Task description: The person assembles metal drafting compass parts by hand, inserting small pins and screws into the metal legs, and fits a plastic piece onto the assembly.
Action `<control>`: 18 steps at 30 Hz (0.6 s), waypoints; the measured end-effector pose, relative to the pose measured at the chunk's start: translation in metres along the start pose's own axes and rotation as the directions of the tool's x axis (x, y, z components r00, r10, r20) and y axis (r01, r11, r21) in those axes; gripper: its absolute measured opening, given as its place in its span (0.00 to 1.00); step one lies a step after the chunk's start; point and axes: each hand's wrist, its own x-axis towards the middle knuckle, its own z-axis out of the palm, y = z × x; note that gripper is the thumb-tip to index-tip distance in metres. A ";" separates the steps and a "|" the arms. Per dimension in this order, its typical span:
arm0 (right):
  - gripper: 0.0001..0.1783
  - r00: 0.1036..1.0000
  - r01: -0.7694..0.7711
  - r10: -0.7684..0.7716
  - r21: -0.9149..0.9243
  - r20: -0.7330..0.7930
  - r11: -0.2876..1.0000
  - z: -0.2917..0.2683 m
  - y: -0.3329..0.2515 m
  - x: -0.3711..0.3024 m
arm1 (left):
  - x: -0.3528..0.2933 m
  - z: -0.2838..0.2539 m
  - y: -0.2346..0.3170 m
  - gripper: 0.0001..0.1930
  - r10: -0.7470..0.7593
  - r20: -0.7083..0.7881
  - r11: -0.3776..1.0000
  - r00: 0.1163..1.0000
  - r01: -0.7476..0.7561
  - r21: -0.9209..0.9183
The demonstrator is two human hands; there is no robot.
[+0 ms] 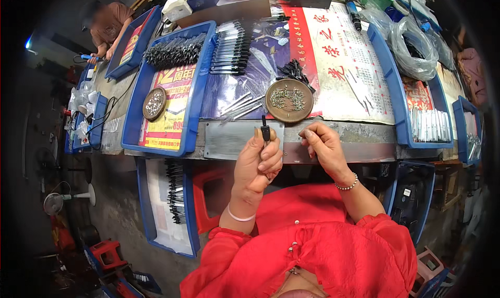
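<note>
My left hand (258, 165) is closed around an upright pen barrel, whose black end (265, 131) with a thin tip sticks up above the fingers. To its right, my right hand (325, 149) hovers at the table's front edge, thumb and fingers pinched together. Whatever that pinch may hold is too small to make out. Just beyond both hands stands a round brown dish (270, 108) with many small metal pen tips (291, 97). Black pen parts (297, 72) lie in a heap behind it. Loose clear tubes (242, 106) are left of the dish.
Finished-looking pens (229, 50) lie in a row beside a blue tray (190, 108) holding black parts and a small dish (154, 103). Another blue tray (388, 74) at right holds clear tubes and plastic bags. Below the table is a blue bin (151, 214). A person (112, 24) works far left.
</note>
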 end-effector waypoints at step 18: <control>0.07 0.972 0.189 -0.181 0.043 -0.147 0.981 -0.015 -0.067 -0.010 | -0.018 -0.009 -0.027 0.14 -0.134 -0.118 0.981 0.984 0.148 0.126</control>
